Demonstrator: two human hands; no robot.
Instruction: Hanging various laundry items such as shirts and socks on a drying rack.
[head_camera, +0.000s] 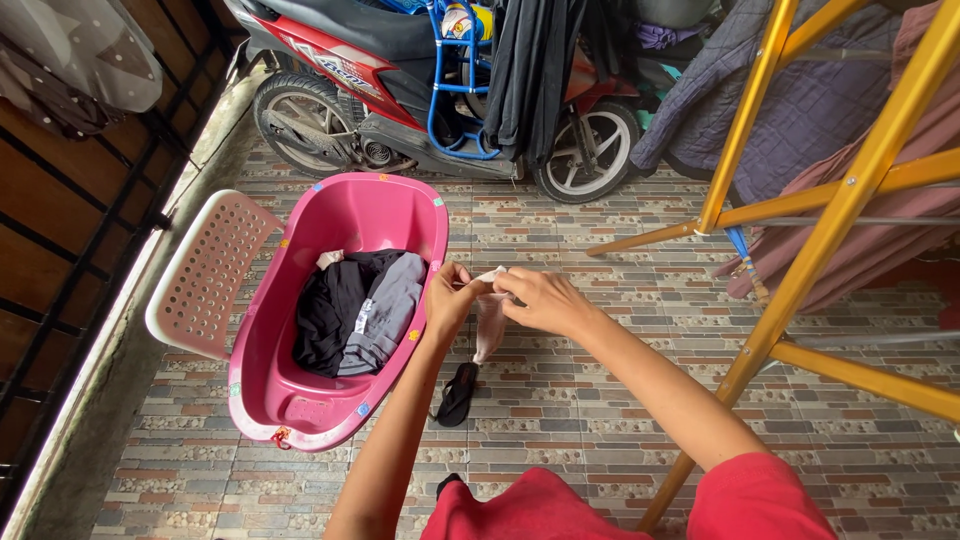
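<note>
My left hand (449, 296) and right hand (537, 299) both pinch shut on a small pale cloth (489, 318), held just right of the pink tub (300, 400). Dark clothes (355, 310) in tub.

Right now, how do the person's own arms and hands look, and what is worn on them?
Both forearms are bare from the elbow down. The left hand and the right hand wear no gloves, and no ring, watch or bracelet shows. Short red sleeves cover the upper arms, matching the red top.
</note>
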